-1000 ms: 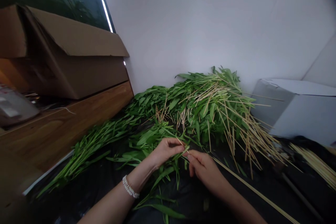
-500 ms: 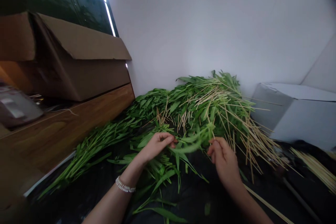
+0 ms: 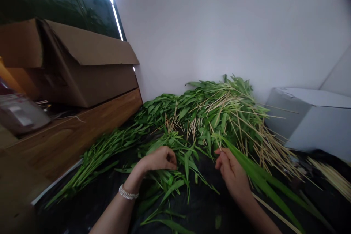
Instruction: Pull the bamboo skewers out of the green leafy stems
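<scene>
My left hand point(image 3: 157, 159), with a pearl bracelet on the wrist, is curled closed among loose green leafy stems point(image 3: 175, 175) lying on a black sheet point(image 3: 90, 204). My right hand point(image 3: 231, 172) pinches a leafy stem threaded on a thin bamboo skewer point(image 3: 263, 181), whose long leaves trail down to the lower right. Just behind both hands rises a big heap of skewered greens point(image 3: 225, 113), sticks pointing right.
A brown cardboard box point(image 3: 82, 65) sits on a wooden ledge point(image 3: 68, 135) at left. A white box point(image 3: 309, 117) stands at right, with a bundle of bare skewers point(image 3: 331, 177) beside it. More green stems point(image 3: 101, 153) lie along the ledge. A white wall is behind.
My right hand swung the skewered stem from between the hands out to the right, leaves now trailing toward the lower right. My left hand let go of it and curled closed on the loose greens.
</scene>
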A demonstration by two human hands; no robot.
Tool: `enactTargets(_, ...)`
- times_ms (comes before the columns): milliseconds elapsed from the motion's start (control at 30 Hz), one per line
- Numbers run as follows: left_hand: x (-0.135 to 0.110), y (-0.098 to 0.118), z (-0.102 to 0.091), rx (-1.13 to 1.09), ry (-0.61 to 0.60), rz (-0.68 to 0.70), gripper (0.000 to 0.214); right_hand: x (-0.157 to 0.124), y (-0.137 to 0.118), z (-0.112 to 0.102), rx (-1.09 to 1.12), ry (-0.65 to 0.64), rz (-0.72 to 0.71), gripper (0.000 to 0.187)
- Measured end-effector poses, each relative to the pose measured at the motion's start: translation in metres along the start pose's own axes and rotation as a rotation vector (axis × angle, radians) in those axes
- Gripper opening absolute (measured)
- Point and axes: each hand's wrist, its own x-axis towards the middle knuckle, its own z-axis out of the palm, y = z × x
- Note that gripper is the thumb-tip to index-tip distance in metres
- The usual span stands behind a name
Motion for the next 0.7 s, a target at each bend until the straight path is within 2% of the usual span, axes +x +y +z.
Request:
enactTargets(167,-0.003,-0.002,0.002,0.194,0.032,-0.04,0.011,-0.002,-0.001,0.0,-0.026,-0.003,0.014,0.048)
enactTargets(400,-0.002,0.003,0.004,0.314,0.058,-0.06,0.012,-0.001,0.002,0.005,-0.048,-0.024,0.075,0.047)
enactTargets(567,-0.001,0.009,0.007,0.302,0.07,-0.089,0.011,0.0,0.006,0.005,-0.034,-0.045,-0.016,0.042)
enactTargets(700,0.0,0.01,0.012,0.298,0.052,-0.087,0.013,-0.002,-0.002,0.002,-0.062,-0.082,-0.066,0.038)
